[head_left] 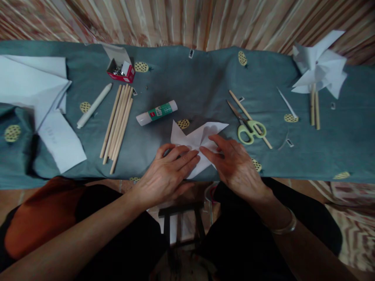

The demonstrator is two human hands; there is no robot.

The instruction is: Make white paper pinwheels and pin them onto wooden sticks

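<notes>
A white paper pinwheel (195, 137) with folded blades lies near the front edge of the cloth. My left hand (164, 171) is closed on its near left side, its fingers holding the folds down towards the middle. From the right, my right hand (236, 166) grips the paper, thumb at the centre and index finger on a blade. Part of the pinwheel is hidden under both hands. A glue stick (157, 112) with a green label lies just beyond. Right of the paper, green-handled scissors (247, 127) rest across a thin wooden stick (266, 139).
Several wooden sticks (117, 125) lie to the left, beside a white candle-like rod (95, 105). Behind them stands an open red box (120, 70) of small metal pieces. White paper sheets (26, 80) cover the far left. Pinwheels (319, 64) on sticks lie at the right.
</notes>
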